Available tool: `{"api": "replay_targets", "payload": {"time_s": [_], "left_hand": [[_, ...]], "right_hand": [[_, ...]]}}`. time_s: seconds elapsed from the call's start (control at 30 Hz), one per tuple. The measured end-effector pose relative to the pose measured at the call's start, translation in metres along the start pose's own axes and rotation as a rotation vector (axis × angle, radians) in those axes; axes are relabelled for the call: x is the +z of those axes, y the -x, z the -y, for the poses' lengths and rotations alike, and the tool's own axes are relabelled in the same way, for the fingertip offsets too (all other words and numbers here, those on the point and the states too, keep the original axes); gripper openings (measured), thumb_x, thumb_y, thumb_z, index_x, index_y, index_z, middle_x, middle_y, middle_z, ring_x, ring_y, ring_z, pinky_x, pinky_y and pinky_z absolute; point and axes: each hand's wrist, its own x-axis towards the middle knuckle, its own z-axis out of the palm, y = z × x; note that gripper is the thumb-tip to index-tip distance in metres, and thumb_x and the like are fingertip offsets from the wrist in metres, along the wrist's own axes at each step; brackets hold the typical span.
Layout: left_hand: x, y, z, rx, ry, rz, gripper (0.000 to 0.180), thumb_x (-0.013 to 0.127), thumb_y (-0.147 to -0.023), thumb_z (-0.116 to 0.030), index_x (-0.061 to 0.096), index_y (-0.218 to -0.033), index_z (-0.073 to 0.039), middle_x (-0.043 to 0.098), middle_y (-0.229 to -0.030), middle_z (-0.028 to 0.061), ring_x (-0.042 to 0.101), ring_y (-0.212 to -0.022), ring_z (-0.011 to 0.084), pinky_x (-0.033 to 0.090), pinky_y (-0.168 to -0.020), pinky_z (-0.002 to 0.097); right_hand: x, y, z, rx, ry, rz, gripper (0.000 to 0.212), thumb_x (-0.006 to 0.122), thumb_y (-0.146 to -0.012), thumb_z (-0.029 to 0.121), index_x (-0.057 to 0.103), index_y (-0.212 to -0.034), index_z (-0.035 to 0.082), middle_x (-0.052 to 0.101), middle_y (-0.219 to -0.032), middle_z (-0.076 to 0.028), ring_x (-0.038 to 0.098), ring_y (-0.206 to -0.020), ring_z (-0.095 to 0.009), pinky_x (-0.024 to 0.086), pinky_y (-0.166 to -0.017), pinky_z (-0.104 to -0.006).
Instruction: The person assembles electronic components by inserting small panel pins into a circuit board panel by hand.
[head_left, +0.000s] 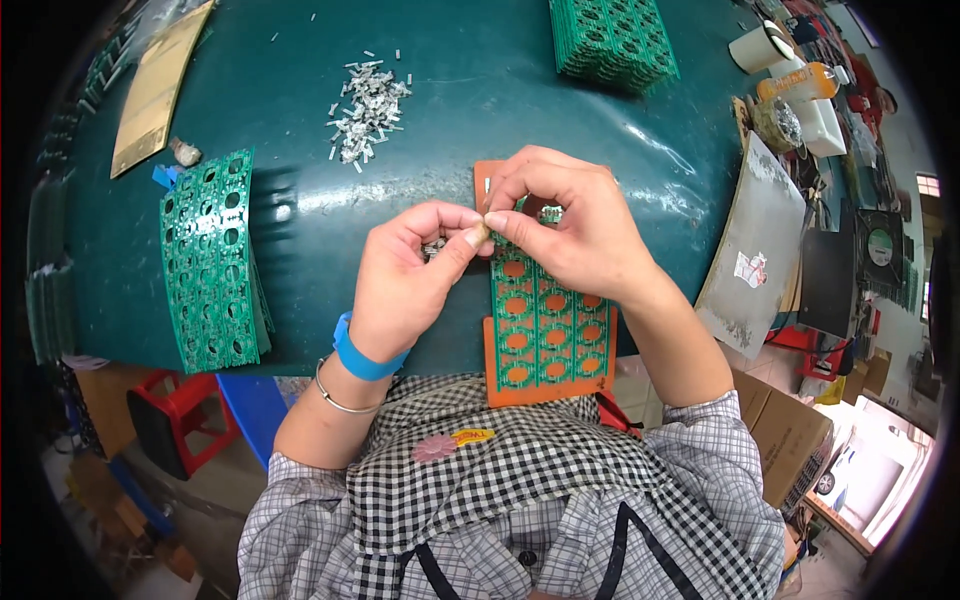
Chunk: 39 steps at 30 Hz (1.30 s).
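Observation:
My left hand (405, 270) is closed, with small silvery parts (434, 247) partly showing inside its curled fingers. Its thumb and forefinger meet the fingertips of my right hand (580, 225), which is closed in a pinch. Whatever lies between the right fingertips is too small to make out. Under the right hand, a green circuit board panel (535, 322) with rows of oval holes rests on an orange backing board (500, 394). My hands hide the panel's far part. The backing board's near end overhangs the table edge by my apron.
A pile of small silvery parts (368, 105) lies on the green table (470, 110). Green panels are stacked at left (212, 265) and far right (615, 45). A brass-coloured plate (155, 95) lies far left. A worn grey sheet (755, 235) and an orange bottle (800, 83) stand right.

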Motion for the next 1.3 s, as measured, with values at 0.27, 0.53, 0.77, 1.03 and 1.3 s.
{"api": "replay_targets", "payload": {"time_s": [0.27,0.53,0.77,1.03,1.3], "left_hand": [[-0.004,0.002,-0.005,-0.149,0.293,0.051,0.017,0.063,-0.094,-0.009,0.064,-0.107,0.001,0.065,-0.089,0.0016,0.052,-0.072,0.0028,0.042,-0.061,0.0172],[-0.001,0.007,0.001,-0.213,0.258,0.209,0.018,0.057,-0.098,-0.016,0.060,-0.107,-0.001,0.058,-0.081,-0.0014,0.046,-0.065,0.0015,0.034,-0.053,0.0151],[-0.021,-0.003,-0.002,-0.241,0.664,-0.070,0.027,0.051,-0.097,-0.006,0.049,-0.123,0.002,0.060,-0.116,0.0152,0.062,-0.090,0.0185,0.053,-0.069,0.0225],[-0.040,-0.001,-0.002,-0.211,0.761,0.039,0.034,0.047,-0.099,-0.004,0.043,-0.131,0.006,0.047,-0.139,0.0233,0.055,-0.122,0.0294,0.058,-0.087,0.0285],[-0.020,0.002,-0.011,-0.225,0.680,-0.128,0.039,0.041,-0.100,-0.003,0.034,-0.136,0.011,0.042,-0.141,0.0279,0.050,-0.127,0.0343,0.050,-0.104,0.0361]], "right_hand": [[-0.017,0.008,-0.010,-0.002,-0.072,-0.082,0.005,0.069,-0.077,0.001,0.065,-0.079,0.001,0.065,-0.089,-0.006,0.060,-0.074,-0.012,0.047,-0.062,-0.0252],[0.000,0.018,0.004,-0.083,-0.127,-0.041,0.006,0.071,-0.078,0.002,0.066,-0.080,0.002,0.065,-0.091,-0.008,0.064,-0.085,-0.018,0.051,-0.072,-0.0302],[-0.012,0.014,-0.020,-0.060,0.142,-0.044,0.008,0.066,-0.080,0.003,0.058,-0.081,0.001,0.060,-0.091,-0.010,0.059,-0.086,-0.025,0.050,-0.073,-0.0347],[-0.008,0.015,-0.030,-0.135,0.410,-0.023,0.010,0.067,-0.076,0.001,0.057,-0.079,0.000,0.058,-0.092,-0.009,0.055,-0.089,-0.028,0.047,-0.078,-0.0369],[-0.009,0.015,-0.031,-0.132,0.435,-0.025,0.010,0.068,-0.076,0.001,0.058,-0.078,0.000,0.057,-0.091,-0.009,0.055,-0.088,-0.027,0.047,-0.078,-0.0367]]}}
